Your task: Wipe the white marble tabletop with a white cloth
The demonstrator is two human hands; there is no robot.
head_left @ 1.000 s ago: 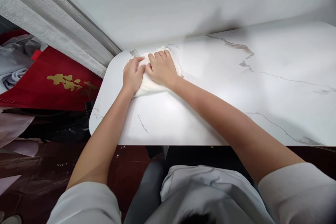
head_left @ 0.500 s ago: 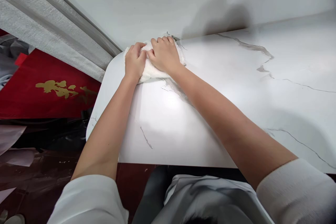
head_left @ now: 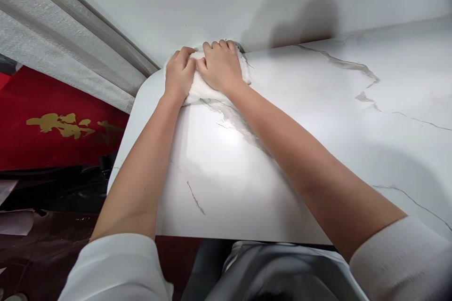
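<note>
White terry-like fabric: a cloth [head_left: 203, 91] lies at the far edge of the table [head_left: 229, 188], close to the rounded left corner, under both hands. The left hand [head_left: 179, 73] covers the cloth's left end, wrist nearly straight, thumb and forefinger directed toward the right hand [head_left: 222, 67]. The latter lies palm down across the right part, fingers bent and side by side, thumb turned inward; a gap separates the two hands. Each grip is closed over the cloth, with no tightness discernible. Both arms extend far across the table: the left forearm [head_left: 141, 169] crosses its left end, while the right forearm [head_left: 300, 155] runs obliquely over its middle from the near right.

Hidden portions: the fingertips of the left hand are largely concealed, as are both palms and the cloth's underside. The right forearm covers part of a grey vein in the table's marbled surface. The table's right end is cut off, as are the left sleeve [head_left: 116, 268] and right sleeve [head_left: 406, 258] on its near side. Behind the table, a pale wall [head_left: 148, 4] carries a soft-edged shadow [head_left: 303, 23]. To the table's left, a ribbed grey panel [head_left: 81, 42] partly masks a red sheet or bag [head_left: 17, 136], whose gold characters [head_left: 51, 122] are incomplete; the dark objects beneath it cannot be identified
</note>
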